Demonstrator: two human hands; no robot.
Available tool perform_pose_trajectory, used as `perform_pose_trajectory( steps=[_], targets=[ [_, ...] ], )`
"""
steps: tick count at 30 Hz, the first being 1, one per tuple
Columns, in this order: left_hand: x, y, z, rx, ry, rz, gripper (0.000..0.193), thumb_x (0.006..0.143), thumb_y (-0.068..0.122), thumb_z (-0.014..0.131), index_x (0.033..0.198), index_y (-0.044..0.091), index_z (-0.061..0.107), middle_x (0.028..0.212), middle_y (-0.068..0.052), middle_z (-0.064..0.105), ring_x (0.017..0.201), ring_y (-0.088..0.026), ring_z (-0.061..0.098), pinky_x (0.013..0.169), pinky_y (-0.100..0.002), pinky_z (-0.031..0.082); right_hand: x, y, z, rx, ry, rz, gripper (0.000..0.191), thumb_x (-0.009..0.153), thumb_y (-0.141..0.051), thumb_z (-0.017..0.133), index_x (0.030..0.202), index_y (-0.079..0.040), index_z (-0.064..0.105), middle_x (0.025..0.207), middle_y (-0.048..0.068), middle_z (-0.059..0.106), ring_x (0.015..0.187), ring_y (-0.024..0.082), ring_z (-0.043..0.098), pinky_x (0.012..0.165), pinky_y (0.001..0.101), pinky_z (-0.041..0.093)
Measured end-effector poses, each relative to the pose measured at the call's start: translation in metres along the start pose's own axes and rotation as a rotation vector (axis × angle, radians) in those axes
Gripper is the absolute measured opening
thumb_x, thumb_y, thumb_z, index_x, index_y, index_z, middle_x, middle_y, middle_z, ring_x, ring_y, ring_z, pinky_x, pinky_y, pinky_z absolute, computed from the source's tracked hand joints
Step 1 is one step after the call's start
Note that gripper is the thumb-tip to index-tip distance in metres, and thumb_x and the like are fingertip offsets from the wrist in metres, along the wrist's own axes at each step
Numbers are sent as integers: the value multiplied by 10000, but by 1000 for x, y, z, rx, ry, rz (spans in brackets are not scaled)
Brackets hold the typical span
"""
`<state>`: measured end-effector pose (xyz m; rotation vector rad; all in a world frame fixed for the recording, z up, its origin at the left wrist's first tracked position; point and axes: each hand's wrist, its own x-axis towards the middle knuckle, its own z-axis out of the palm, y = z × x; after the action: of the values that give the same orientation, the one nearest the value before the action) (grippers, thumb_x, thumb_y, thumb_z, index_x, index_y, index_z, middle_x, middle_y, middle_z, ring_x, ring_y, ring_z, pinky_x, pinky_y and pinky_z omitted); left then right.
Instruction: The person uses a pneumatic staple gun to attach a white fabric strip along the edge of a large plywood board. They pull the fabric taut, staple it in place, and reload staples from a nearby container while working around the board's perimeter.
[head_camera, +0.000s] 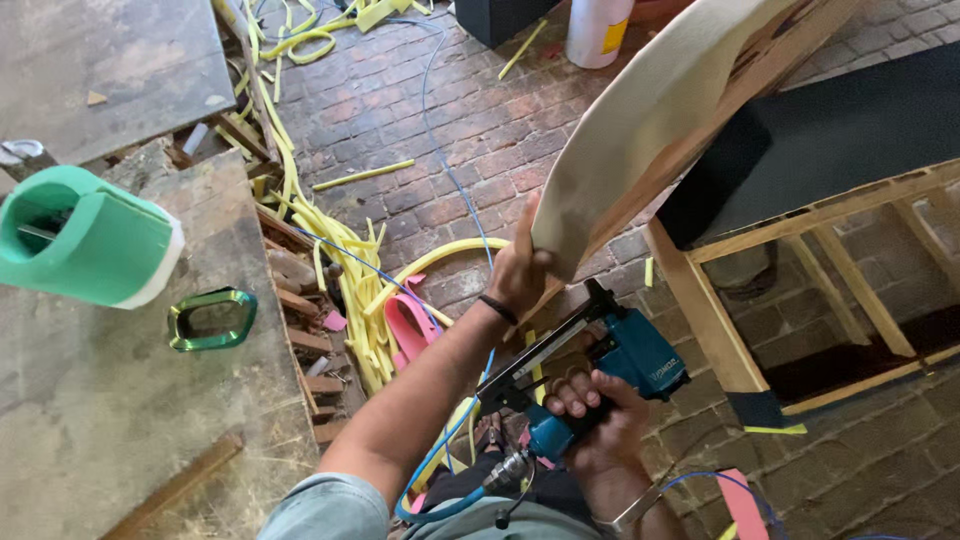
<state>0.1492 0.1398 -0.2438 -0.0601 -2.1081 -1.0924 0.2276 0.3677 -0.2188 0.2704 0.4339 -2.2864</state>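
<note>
Stapler (610, 365), a blue and black air-driven tool, sits low in the middle of the view, its long black magazine slanting up toward the edge of a wooden frame (740, 300). The right hand (600, 415) is closed tight around its grip, fingers wrapped over the handle, a metal bangle on the wrist below. A blue hose (440, 150) joins the base of the grip and snakes off across the brick floor (400, 100).

Just above, the left hand (520, 270) pinches the lower edge of a cream fabric sheet (640, 120), fingers curled shut on it and pressing it against the frame's slanted rail; a dark band circles that wrist. The fabric curves up and away to the top right. Beside it a black cloth panel (850, 140) is stretched over the frame's pale timber bars.

Yellow foam strips (350, 290) lie in a tangled heap on the floor left of the hands, with a few pink scraps (410, 325) among them.

Farther left stands a rough grey worktop (90, 400). On it lie a green block with a white end (90, 240), hollow at one side, and a shiny green ring-shaped piece (212, 320) just beside it.

At the top edge stands a white container (597, 30) with a yellow label patch, possibly a glue bottle; only its lower part shows.
</note>
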Motion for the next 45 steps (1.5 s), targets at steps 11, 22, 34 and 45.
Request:
perform_pose_trajectory(
  steps=[11, 22, 34, 45],
  targets=[
    [-5, -37, 21, 181, 11, 62, 502, 1015, 225, 677, 1292, -42, 355, 861, -226, 671, 714, -430, 709, 562, -486, 541, 36, 15, 51, 13, 139, -22, 253, 810, -210, 694, 670, -161, 490, 587, -11, 473, 552, 159, 502, 650, 387, 474],
    [3, -21, -27, 110, -310, -61, 510, 948, 178, 619, 1372, -32, 431, 1123, -211, 670, 1032, -342, 691, 837, -416, 547, 58, 15, 49, 33, 222, -47, 224, 826, -185, 702, 792, -126, 488, 609, -1, 487, 556, 171, 509, 635, 408, 508],
    [93, 95, -86, -556, -178, -150, 746, 1104, 575, 465, 1578, 0, 444, 1541, -93, 532, 1452, -201, 458, 1245, -366, 332, 67, -43, 50, -259, -31, -9, 377, 820, -172, 673, 1186, -90, 705, 628, 10, 469, 571, 163, 505, 612, 369, 499],
    [169, 176, -86, -36, -70, -201, 594, 1125, 455, 436, 1537, 28, 443, 1445, -151, 610, 1380, -228, 558, 1159, -359, 436, 74, -198, 98, -1610, -421, -337, 321, 798, -227, 833, 997, -23, 685, 853, 72, 737, 796, 186, 704, 723, 366, 564]
  ],
)
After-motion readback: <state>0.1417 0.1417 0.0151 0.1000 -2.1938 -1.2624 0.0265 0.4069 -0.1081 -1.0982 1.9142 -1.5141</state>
